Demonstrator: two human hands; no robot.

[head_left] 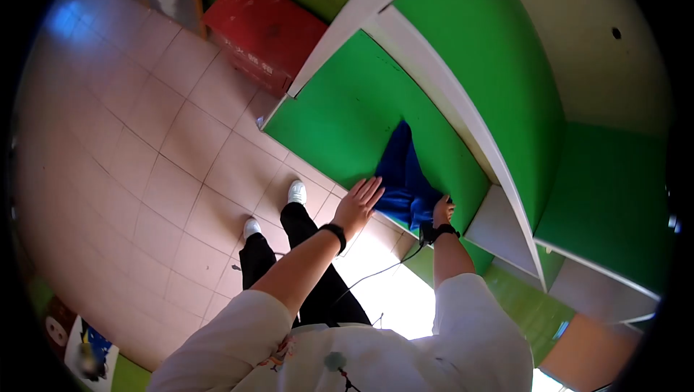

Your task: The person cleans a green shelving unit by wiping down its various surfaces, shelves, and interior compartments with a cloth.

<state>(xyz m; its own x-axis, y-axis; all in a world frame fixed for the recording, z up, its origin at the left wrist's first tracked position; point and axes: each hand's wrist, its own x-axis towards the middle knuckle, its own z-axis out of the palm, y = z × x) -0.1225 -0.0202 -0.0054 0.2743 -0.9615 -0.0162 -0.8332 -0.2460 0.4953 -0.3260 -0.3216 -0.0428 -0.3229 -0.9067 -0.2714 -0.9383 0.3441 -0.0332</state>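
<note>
A dark blue cloth (pixel 402 175) lies crumpled on the green shelf surface (pixel 340 103), with one corner pointing away from me. My left hand (pixel 358 205) is at the cloth's near left edge, fingers stretched out and fingertips against or just over it. At its right end, my right hand (pixel 443 211) has its fingers curled in on the cloth's edge. Part of that grip is hidden from view. Both wrists wear black bands, and a thin cable (pixel 387 269) runs from the right one.
A red box (pixel 264 30) with white lettering stands on the floor beyond the shelf's far left end. White-edged upright green panels (pixel 477 52) rise behind the shelf, with more compartments on the right. Pale floor tiles (pixel 152 131) spread to the left, by my white shoes (pixel 297 192).
</note>
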